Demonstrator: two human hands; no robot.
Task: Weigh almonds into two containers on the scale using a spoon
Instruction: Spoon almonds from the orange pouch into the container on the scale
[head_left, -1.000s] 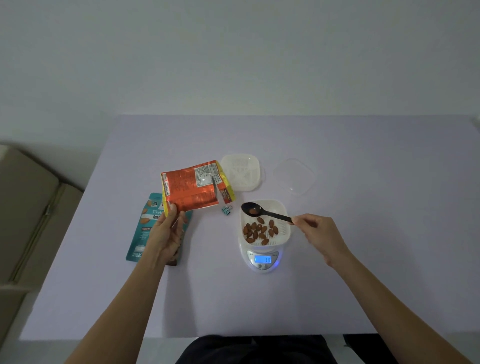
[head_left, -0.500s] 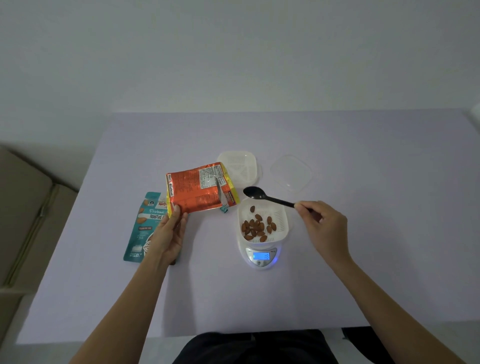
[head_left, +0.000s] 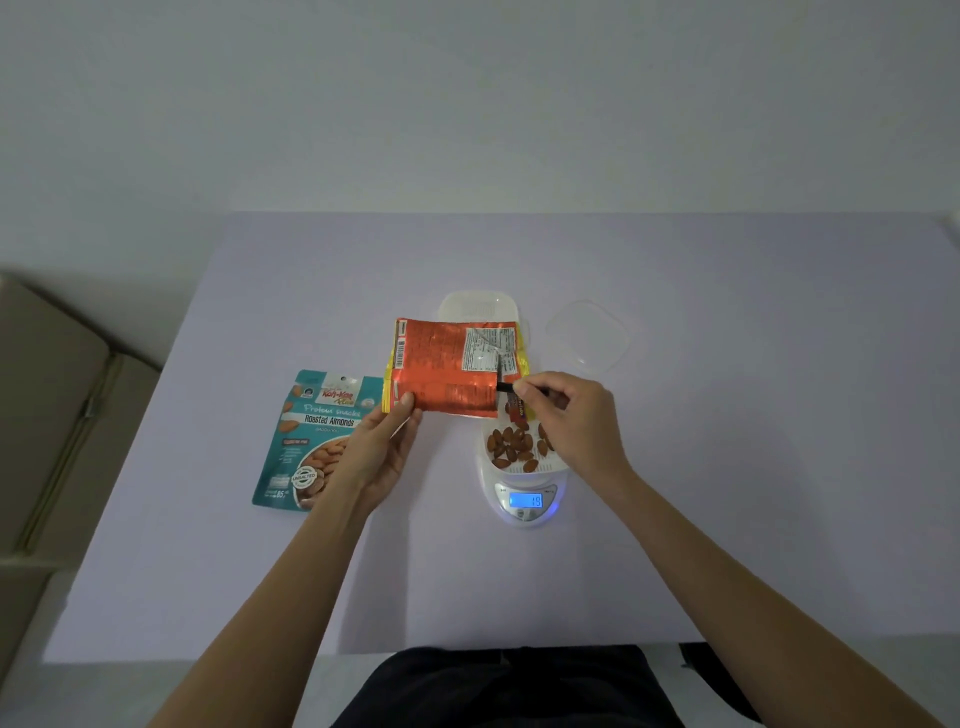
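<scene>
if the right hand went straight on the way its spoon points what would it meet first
Probably the crinkled orange foil bag gripped by the left hand: the right hand pinches a thin black spoon aimed left, its bowl hidden at the bag's edge. Depth is unclear.

Lilac table (head_left: 727, 467): scale (head_left: 524, 512), teal pouch (head_left: 311, 441), lid (head_left: 587, 335)

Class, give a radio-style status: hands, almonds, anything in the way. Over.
Left hand holds orange bag. Right hand pinches spoon, bowl hidden at bag's mouth. Almonds in container on scale, display 19. Bag overhangs container's far edge.
</scene>
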